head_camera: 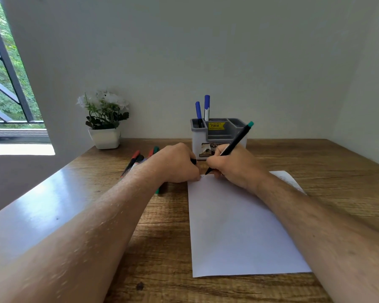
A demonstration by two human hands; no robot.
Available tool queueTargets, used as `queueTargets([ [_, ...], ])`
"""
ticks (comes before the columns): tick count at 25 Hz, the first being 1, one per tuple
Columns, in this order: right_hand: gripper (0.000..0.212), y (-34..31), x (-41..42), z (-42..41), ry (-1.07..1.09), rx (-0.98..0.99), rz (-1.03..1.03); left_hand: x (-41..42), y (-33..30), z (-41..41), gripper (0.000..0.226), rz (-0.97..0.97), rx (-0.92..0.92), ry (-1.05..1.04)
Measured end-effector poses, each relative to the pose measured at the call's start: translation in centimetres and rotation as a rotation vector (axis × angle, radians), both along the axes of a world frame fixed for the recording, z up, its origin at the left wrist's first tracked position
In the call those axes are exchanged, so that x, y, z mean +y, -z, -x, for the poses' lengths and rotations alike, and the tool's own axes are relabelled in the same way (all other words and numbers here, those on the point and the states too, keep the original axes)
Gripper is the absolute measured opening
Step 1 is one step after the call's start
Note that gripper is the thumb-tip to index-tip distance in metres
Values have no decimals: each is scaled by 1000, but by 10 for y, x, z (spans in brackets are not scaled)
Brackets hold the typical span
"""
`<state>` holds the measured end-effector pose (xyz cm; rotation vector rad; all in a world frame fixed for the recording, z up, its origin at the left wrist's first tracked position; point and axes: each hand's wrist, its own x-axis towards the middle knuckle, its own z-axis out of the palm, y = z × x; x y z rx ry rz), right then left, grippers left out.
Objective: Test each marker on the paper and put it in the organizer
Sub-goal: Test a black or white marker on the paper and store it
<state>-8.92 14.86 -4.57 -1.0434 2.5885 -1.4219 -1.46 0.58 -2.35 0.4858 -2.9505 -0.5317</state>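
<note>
On the bench [315,154] the paper [234,226] lies under both hands, the organizer [219,136] just beyond the right hand [234,167], whose fingers clamp the tilted marker [234,145], tip down on the sheet's far edge, while the left hand [177,162] grips a dark cap.

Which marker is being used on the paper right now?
The black marker with the green end, held in the right hand, tip on the paper. Two blue-capped ones stand in the organizer; the rest lie on the table.
</note>
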Motion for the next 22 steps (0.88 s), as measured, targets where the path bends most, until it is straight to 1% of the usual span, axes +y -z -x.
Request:
queueTargets([
  [3,23,1,-1,2,-6,36,-12,1,1,1,33,-7,-5,-10],
  [8,25,1,-1,1,-17,64,-31,1,0,2,30,-5,5,4],
  [13,28,-1,-1,1,-48,12,13,3,0,1,27,-13,27,10],
  [17,26,0,-2,0,-25,55,-14,2,1,2,21,-41,37,-2],
  [22,26,1,-3,3,-8,34,19,2,1,3,23,-65,27,-10],
])
